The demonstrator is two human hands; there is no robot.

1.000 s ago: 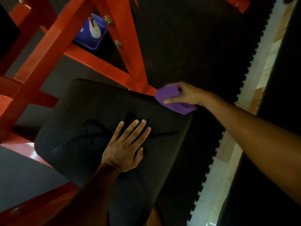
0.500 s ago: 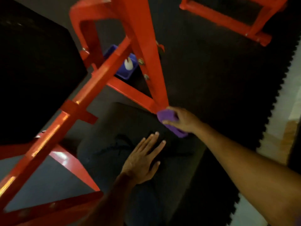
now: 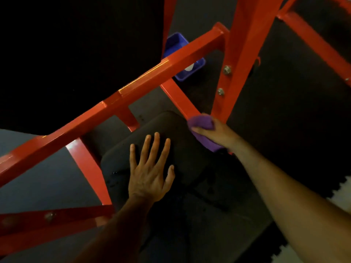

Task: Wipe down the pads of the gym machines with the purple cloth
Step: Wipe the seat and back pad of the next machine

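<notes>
Both hands matter: the flat left hand (image 3: pixel 150 173) should steady the pad (image 3: pixel 182 149) while the right hand (image 3: pixel 214 132), gripping the cloth (image 3: pixel 202 123), sweeps firmly across.

- A purple cloth (image 3: pixel 202 123), bunched in the right hand (image 3: pixel 215 132).
- A black pad (image 3: pixel 182 158) under the left hand (image 3: pixel 150 173), flecked with glinting wet droplets beside the wrist.
- A glossy orange-red machine frame (image 3: pixel 152 73) beyond both hands.
- A blue tub (image 3: pixel 182 54) behind the frame.
- Black floor matting (image 3: pixel 284 111) with a toothed edge right of the right forearm.
</notes>
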